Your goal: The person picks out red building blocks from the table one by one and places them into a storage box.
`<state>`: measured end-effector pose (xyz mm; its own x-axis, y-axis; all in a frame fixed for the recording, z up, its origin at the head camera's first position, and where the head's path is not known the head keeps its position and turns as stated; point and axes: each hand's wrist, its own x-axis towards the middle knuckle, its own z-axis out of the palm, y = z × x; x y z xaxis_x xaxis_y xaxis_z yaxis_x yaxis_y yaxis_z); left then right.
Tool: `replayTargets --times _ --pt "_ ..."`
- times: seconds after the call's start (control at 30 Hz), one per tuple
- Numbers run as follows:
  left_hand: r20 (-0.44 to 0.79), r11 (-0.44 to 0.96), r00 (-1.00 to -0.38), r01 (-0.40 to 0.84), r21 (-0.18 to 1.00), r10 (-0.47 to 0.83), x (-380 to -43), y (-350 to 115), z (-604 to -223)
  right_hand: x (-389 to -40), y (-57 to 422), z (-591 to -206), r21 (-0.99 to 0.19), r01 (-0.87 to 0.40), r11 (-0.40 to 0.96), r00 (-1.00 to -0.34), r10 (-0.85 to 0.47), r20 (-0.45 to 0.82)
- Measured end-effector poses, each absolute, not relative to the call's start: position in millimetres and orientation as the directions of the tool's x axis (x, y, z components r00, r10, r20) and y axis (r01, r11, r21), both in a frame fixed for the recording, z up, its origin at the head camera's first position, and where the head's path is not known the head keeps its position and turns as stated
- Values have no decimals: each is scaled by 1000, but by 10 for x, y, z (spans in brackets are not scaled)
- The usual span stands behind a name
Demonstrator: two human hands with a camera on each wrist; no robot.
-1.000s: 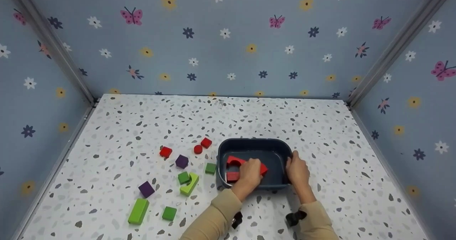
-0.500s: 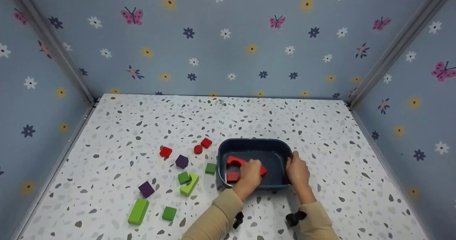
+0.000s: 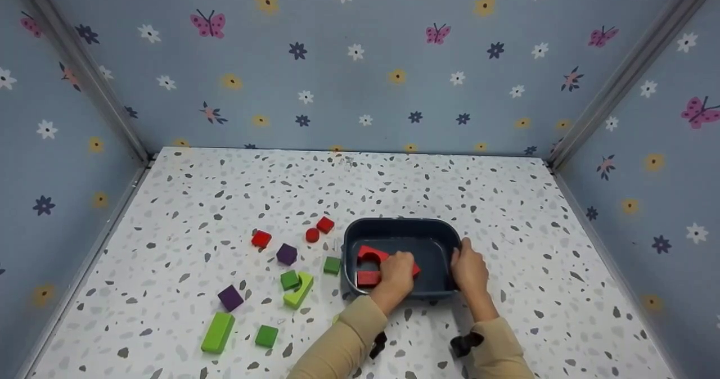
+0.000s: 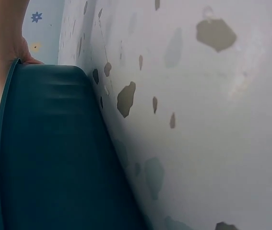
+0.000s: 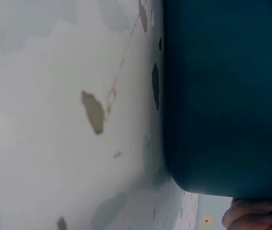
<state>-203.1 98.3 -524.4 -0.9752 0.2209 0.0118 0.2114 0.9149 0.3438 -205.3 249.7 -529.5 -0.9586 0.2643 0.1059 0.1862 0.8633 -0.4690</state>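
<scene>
Three red blocks (image 3: 368,278) in bin (image 3: 402,227); left hand (image 3: 395,274) grips one, right hand (image 3: 469,268) grips rim

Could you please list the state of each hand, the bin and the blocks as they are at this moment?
Bin: upright on the table, holding red blocks.
Left hand: inside the bin, on the red blocks; grip not visible.
Right hand: gripping the bin's right rim.
Green blocks: loose on the table, left of the bin.
Purple blocks: loose on the table.
</scene>
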Motion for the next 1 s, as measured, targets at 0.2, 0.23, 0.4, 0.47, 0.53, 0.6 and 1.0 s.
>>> replayTargets --times 0.2,0.23,0.4,0.47,0.53,0.6,1.0 --pt "-28 924 -977 193 331 214 -2039 989 -5227 -2064 2496 -5288 -464 200 863 -959 269 88" --pt "-32 925 -976 192 328 214 -2038 989 -5221 -2067 2495 -5287 -464 201 863 -959 270 86" --pt "-29 932 -976 197 305 216 -2023 982 -5193 -2070 2498 -5291 -463 201 863 -960 268 83" --pt "-26 933 -976 200 301 218 -2014 979 -5178 -2067 2500 -5295 -466 200 862 -959 269 86" --pt "-21 931 -975 203 302 220 -2007 976 -5159 -2062 2499 -5300 -466 191 864 -959 266 100" --pt "-16 930 -975 206 305 222 -1999 971 -5134 -2056 2498 -5307 -464 175 868 -958 260 124" --pt "12 905 -972 224 362 235 -1996 862 -4968 -2061 2505 -5308 -462 162 872 -959 249 134"
